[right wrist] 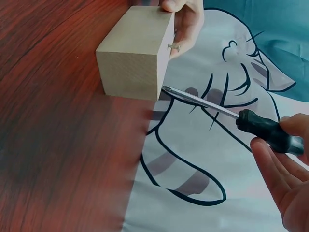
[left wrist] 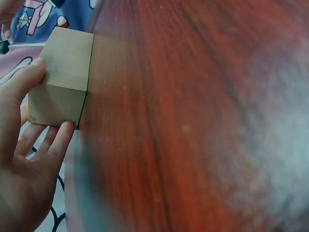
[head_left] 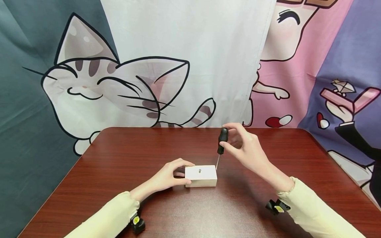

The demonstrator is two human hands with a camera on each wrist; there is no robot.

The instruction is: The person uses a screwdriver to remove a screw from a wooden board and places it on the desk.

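A pale wooden block (head_left: 201,182) lies on the table, and a small metal screw (head_left: 199,171) stands out of its top face. My left hand (head_left: 169,175) grips the block's left end between thumb and fingers, as the left wrist view also shows with the block (left wrist: 67,60). In my right hand (head_left: 248,150) is a screwdriver (head_left: 222,140) with a black handle, pinched by thumb and fingertips. Its shaft (right wrist: 205,103) points down, with the tip by the block's right end near the top edge. Whether the tip touches the wood, I cannot tell.
The reddish-brown wooden table (head_left: 134,148) reaches back to a printed cloth (head_left: 190,33) with cartoon figures, hanging behind its far edge. Small black devices (head_left: 138,224) are strapped at both wrists over pale sleeves.
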